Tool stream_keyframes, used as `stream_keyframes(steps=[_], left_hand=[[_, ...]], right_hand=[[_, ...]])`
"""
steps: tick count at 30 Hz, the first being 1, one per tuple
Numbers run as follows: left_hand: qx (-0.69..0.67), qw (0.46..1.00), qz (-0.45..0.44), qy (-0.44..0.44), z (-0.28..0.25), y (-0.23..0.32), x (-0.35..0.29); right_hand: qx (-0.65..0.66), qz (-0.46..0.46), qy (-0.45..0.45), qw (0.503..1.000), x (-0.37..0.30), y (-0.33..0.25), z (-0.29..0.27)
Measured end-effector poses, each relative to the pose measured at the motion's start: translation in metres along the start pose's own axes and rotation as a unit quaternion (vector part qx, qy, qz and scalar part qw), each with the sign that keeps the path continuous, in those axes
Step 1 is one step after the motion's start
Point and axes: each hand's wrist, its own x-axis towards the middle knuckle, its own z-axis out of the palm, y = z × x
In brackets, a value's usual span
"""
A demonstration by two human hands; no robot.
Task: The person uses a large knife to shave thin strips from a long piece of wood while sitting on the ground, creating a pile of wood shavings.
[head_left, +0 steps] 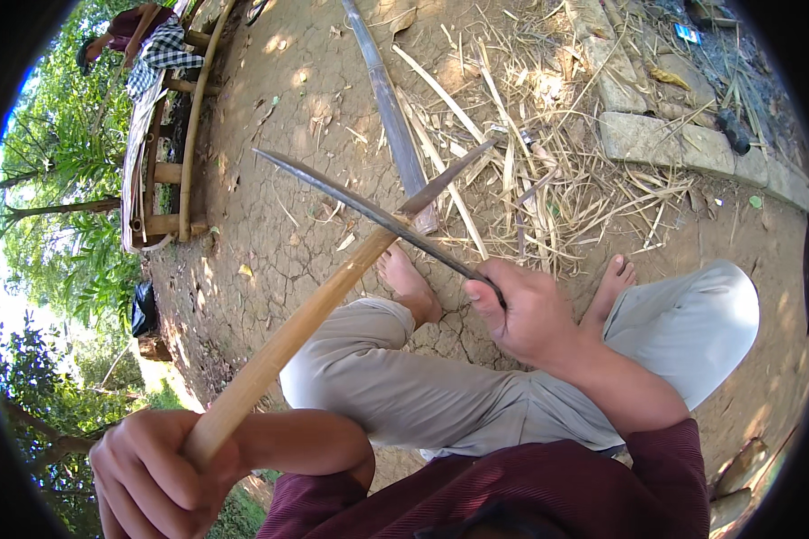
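Note:
My left hand [153, 472], at the lower left, is closed around the near end of a long bamboo strip [297, 328]. The strip slants up and away to the right; most of it is pale and scraped, while its far end is dark. In my right hand [535, 314] is a long, dark knife [333, 193], its pointed blade reaching toward the upper left. Blade and strip cross near where the pale part meets the dark end, and they appear to touch. The knife's handle is hidden inside my right fist.
Shavings [557, 193] litter the cracked ground beyond my bare feet. A dark bamboo pole [382, 108] lies among them. Stone edging [665, 144] runs along the far right. A bamboo bench [189, 135] stands at the far left, with another person [148, 40] there.

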Motion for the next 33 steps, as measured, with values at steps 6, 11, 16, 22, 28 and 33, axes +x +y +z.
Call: stream_keyframes(steps=[6,11,16,22,28,33], left_hand=[[0.023,0.999,-0.003,-0.029,0.01,-0.006,0.0],[0.009,1.0,-0.011,-0.019,0.011,-0.001,0.002],[0.004,1.0,-0.008,-0.021,0.01,-0.009,0.004],[-0.015,0.999,-0.011,-0.04,0.008,-0.001,0.005],[0.011,0.993,0.033,0.114,-0.006,0.013,0.003],[0.119,0.976,0.022,0.183,-0.032,0.032,-0.007]], right_hand=[[-0.013,-0.021,-0.021,0.999,-0.001,-0.024,-0.021],[-0.016,0.122,-0.022,0.992,0.004,0.02,-0.007],[0.042,-0.101,-0.036,0.993,-0.002,-0.031,-0.023],[-0.001,0.184,-0.058,0.981,0.016,0.021,-0.016],[0.073,-0.061,-0.053,0.994,-0.003,-0.016,-0.012],[0.037,0.145,-0.085,0.985,-0.008,0.002,0.001]])
